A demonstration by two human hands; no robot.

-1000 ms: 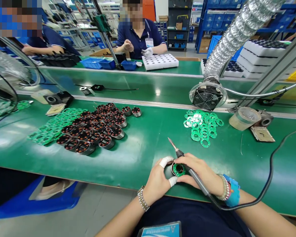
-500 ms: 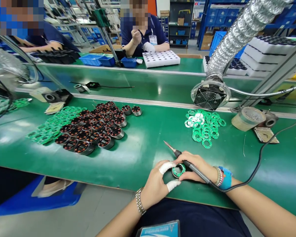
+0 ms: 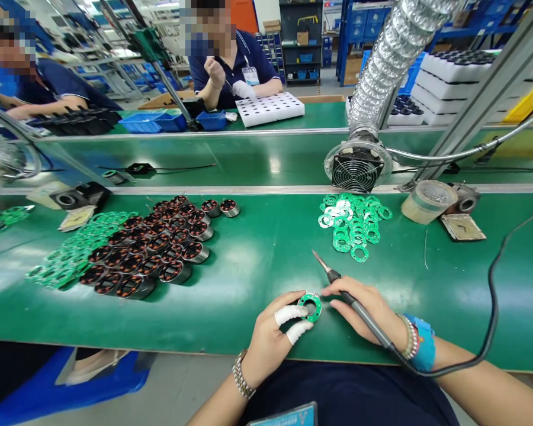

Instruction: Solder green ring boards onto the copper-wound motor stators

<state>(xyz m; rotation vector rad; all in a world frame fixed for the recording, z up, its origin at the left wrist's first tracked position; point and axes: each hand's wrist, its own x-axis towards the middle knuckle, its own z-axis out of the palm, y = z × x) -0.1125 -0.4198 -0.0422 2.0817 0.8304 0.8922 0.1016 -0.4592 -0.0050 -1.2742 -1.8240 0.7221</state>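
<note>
My left hand [image 3: 273, 334], with white finger cots on two fingers, grips a motor stator topped by a green ring-shaped circuit board [image 3: 302, 316]. It is close to the table's front edge, and its lower part is mostly hidden. Just to the right, my right hand [image 3: 368, 307] holds a soldering iron [image 3: 359, 310], whose tip points up and left, away from the stator. The right thumb and fingertips are apart from the board. Loose green ring boards [image 3: 359, 253] lie in a pile beyond my hands. Several copper-wound stators [image 3: 135, 286] stand grouped on the left.
More green boards [image 3: 66, 254] lie left of the stators. A fan on a foil duct [image 3: 357, 168] stands behind the board pile. At right are a plastic tub [image 3: 429, 204], a sponge tray [image 3: 463, 228] and the iron's cable [image 3: 493, 307]. Two people sit across the bench.
My right hand has come off the stator and moved right with the soldering iron. My left hand still grips the stator, its board now tilted more towards me. The view has shifted right.
</note>
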